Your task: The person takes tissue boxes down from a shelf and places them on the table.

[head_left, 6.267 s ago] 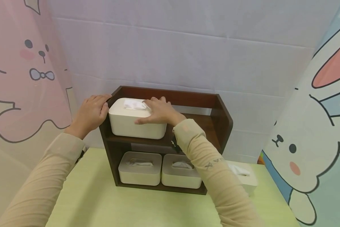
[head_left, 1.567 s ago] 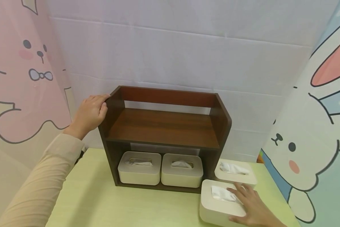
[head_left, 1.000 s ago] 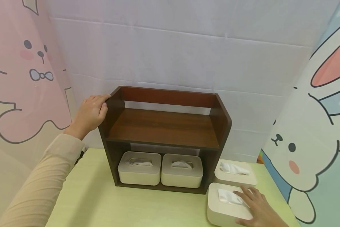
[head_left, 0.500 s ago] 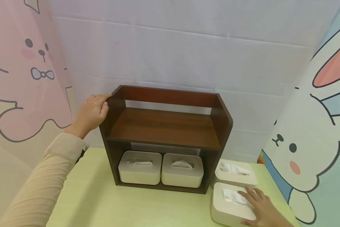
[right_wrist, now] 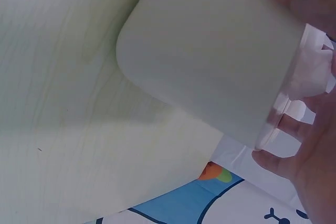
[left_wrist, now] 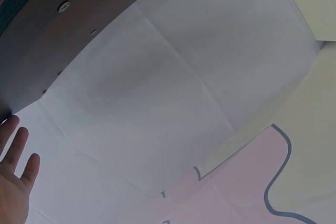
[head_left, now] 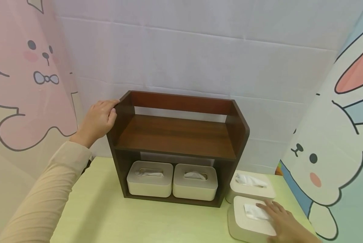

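Observation:
A dark brown two-tier wooden shelf [head_left: 175, 131] stands on the table. My left hand [head_left: 97, 120] rests on the top edge of its left side panel; in the left wrist view its fingers are nearly straight, with fingertips at the panel. My right hand [head_left: 285, 222] holds a white tissue box [head_left: 254, 221] at the table's right, its thumb on the side wall [right_wrist: 210, 51] and its fingers spread at the lid. A tissue sticks out of the slot. Directly behind sits another tissue box [head_left: 251, 184]. Whether the held box touches the table, I cannot tell.
Two tissue boxes, one at left [head_left: 150, 179] and one at right [head_left: 195, 182], fill the shelf's lower tier. Beneath the shelf is a pale green table [head_left: 145, 222]. A white cloth backdrop [head_left: 193, 57] with cartoon animals hangs behind and at both sides.
My right hand has carried the tissue box from the shelf's upper tier to the table's right side. Over the last second it has slid further right. My left hand has stayed on the shelf.

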`<act>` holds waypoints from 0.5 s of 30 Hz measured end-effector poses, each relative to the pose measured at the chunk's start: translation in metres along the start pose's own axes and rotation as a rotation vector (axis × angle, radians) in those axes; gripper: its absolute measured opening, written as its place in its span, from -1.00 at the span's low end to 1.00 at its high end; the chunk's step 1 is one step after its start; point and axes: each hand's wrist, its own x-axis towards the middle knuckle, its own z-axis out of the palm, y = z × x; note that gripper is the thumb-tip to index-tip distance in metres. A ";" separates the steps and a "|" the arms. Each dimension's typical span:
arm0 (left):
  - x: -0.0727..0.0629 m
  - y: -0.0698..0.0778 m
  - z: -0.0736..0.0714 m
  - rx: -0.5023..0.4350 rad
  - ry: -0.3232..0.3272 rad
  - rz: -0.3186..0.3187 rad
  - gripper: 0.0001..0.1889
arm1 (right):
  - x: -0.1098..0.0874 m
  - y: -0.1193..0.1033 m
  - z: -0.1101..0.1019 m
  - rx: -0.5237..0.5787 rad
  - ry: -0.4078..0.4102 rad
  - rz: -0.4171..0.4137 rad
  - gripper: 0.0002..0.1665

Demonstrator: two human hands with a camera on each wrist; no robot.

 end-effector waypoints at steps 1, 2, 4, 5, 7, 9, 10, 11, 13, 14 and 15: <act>0.000 0.000 0.000 0.000 0.000 0.000 -0.55 | 0.001 0.001 -0.001 -0.002 -0.009 0.002 0.24; 0.000 0.000 0.000 -0.001 0.001 0.001 -0.55 | 0.001 0.002 -0.001 -0.004 -0.019 0.005 0.25; 0.000 0.000 -0.001 -0.002 -0.001 0.000 -0.55 | 0.003 0.003 -0.003 -0.004 -0.023 0.004 0.27; 0.000 0.000 -0.001 -0.002 -0.003 -0.002 -0.55 | 0.004 0.003 -0.005 -0.004 -0.032 0.006 0.27; 0.000 0.000 -0.001 -0.003 -0.007 -0.004 -0.55 | 0.005 0.002 -0.008 0.003 -0.066 0.025 0.26; 0.000 0.001 -0.001 -0.003 -0.008 -0.005 -0.55 | 0.006 0.000 -0.012 0.008 -0.087 0.030 0.25; 0.000 0.001 -0.001 -0.003 -0.008 -0.005 -0.55 | 0.007 -0.001 -0.013 0.012 -0.100 0.038 0.25; 0.000 0.001 -0.001 -0.003 -0.007 -0.003 -0.55 | 0.007 -0.001 -0.014 0.012 -0.099 0.040 0.24; 0.000 0.001 -0.001 -0.003 -0.003 -0.001 -0.55 | 0.007 -0.003 -0.016 0.022 -0.096 0.046 0.24; 0.000 0.001 -0.001 -0.002 -0.001 0.001 -0.55 | 0.007 -0.003 -0.017 0.024 -0.085 0.046 0.24; 0.001 0.001 -0.001 -0.003 0.000 0.001 -0.55 | 0.008 -0.004 -0.017 0.029 -0.077 0.050 0.25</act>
